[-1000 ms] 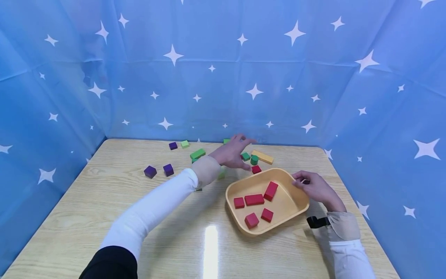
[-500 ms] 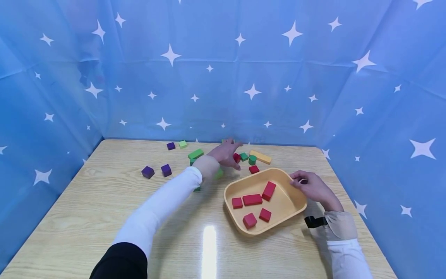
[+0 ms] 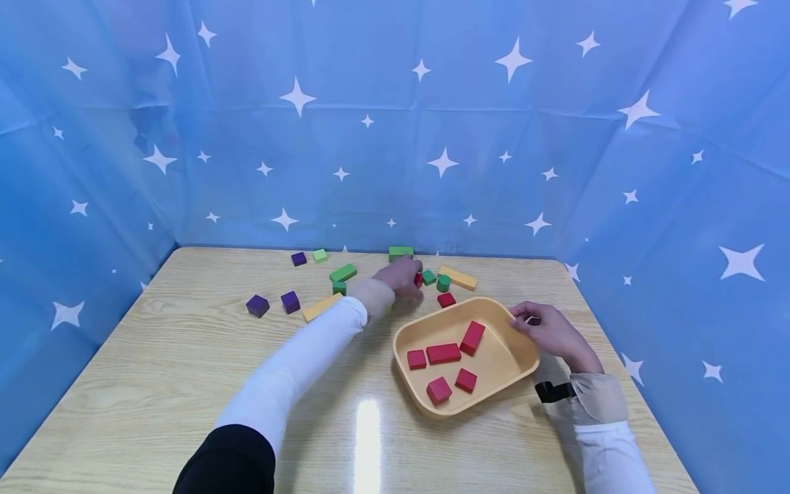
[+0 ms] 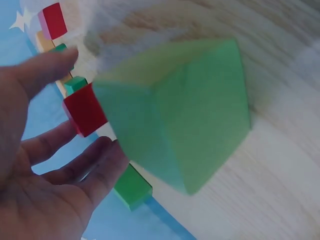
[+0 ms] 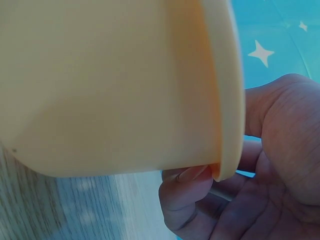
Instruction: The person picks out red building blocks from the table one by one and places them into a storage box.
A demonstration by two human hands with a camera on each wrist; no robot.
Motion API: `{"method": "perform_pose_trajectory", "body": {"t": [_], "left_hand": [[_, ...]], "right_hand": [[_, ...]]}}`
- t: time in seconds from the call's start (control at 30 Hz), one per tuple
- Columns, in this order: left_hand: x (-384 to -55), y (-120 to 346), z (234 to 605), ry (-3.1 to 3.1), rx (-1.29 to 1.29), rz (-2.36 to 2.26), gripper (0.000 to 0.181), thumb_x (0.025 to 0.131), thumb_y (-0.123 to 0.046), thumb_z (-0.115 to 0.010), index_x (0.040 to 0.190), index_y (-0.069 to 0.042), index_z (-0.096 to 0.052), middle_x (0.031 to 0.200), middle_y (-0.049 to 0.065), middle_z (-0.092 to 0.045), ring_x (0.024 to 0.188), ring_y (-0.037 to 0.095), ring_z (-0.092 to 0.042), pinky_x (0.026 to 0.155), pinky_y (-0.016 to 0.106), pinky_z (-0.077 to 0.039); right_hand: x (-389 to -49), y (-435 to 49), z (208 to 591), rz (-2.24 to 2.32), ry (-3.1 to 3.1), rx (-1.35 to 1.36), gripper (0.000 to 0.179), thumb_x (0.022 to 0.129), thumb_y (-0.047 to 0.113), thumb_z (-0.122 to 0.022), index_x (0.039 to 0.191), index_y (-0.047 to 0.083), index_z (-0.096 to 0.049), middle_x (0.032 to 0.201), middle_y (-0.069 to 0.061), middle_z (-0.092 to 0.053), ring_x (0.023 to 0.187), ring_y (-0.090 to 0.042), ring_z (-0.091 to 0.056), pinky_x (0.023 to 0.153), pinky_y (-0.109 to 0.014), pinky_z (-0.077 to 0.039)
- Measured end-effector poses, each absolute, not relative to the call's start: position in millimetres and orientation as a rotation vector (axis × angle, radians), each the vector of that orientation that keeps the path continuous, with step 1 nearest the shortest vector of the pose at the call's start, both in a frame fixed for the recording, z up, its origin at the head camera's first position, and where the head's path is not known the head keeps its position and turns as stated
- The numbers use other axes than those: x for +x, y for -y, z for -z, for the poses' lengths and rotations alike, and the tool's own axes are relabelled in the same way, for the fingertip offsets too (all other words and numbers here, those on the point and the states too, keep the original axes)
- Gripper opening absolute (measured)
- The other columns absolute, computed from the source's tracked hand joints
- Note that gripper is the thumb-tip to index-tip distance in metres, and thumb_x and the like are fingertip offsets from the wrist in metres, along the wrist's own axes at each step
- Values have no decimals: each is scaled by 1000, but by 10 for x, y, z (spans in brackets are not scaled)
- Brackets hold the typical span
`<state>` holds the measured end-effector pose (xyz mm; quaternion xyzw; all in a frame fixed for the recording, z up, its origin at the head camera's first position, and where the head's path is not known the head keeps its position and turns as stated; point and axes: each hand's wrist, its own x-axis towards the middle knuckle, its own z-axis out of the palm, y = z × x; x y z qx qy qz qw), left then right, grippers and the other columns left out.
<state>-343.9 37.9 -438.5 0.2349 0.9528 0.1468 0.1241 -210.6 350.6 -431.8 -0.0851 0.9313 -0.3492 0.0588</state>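
My left hand [image 3: 401, 276] reaches over the far middle of the table. Its thumb and fingers lie spread around a red block [image 4: 86, 111], the thumb apart from it; whether a fingertip touches the block I cannot tell. A light green block [image 4: 185, 115] looms close to the left wrist camera, and a green block [image 4: 132, 186] lies beyond the fingers. On the right, my right hand [image 3: 546, 331] grips the rim of a pale orange tray [image 5: 227, 100], fingers curled under its edge. Several red blocks [image 3: 443, 354] lie in the tray.
Another red block [image 3: 446, 300] sits just behind the tray, near a green cylinder [image 3: 443, 283] and a yellow-orange bar [image 3: 458, 277]. Purple blocks [image 3: 257, 306] and a second bar [image 3: 322, 307] lie left of my forearm. A starry blue cloth [image 3: 395, 137] borders the table.
My left hand has drawn back slightly and to the left, its fingers coming down around the red block. The right hand keeps its grip on the tray. The whole head view has shifted a little.
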Motion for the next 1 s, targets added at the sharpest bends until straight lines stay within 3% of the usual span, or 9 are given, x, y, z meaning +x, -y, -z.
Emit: {"method": "perform_pose_trajectory", "body": {"t": [0.1, 0.23, 0.6, 1.0], "left_hand": [[-3468, -389, 4411, -2784, 724, -436, 16, 91, -15, -73, 103, -9, -64, 98, 5, -63, 87, 17, -56, 76, 27, -51], [-3479, -390, 4426, -2788, 744, -451, 6, 95, -8, -65, 101, -8, -65, 90, 4, -63, 80, 16, -54, 70, 25, -47], [-3471, -300, 4409, -2744, 666, -543, 7, 96, -4, -62, 99, -10, -64, 96, 4, -63, 86, 17, -58, 73, 28, -50], [-3393, -232, 4266, -2726, 748, -613, 22, 92, -3, -67, 114, -6, -66, 105, 7, -64, 91, 18, -58, 76, 28, -52]], "right_hand": [[-2108, -3490, 4315, 1061, -2815, -259, 22, 100, 15, -64, 116, 1, -68, 101, -12, -68, 90, -18, -60, 71, -23, -50], [-2109, -3466, 4310, 1081, -2803, -267, 22, 100, 15, -65, 116, 0, -68, 100, -13, -68, 90, -18, -60, 71, -23, -49], [-2101, -3439, 4299, 1088, -2790, -264, 24, 100, 16, -64, 117, -1, -68, 101, -12, -68, 90, -17, -60, 71, -22, -49], [-2096, -3482, 4307, 1066, -2796, -239, 24, 101, 18, -64, 118, 1, -68, 102, -12, -68, 89, -17, -60, 71, -22, -50]]}}
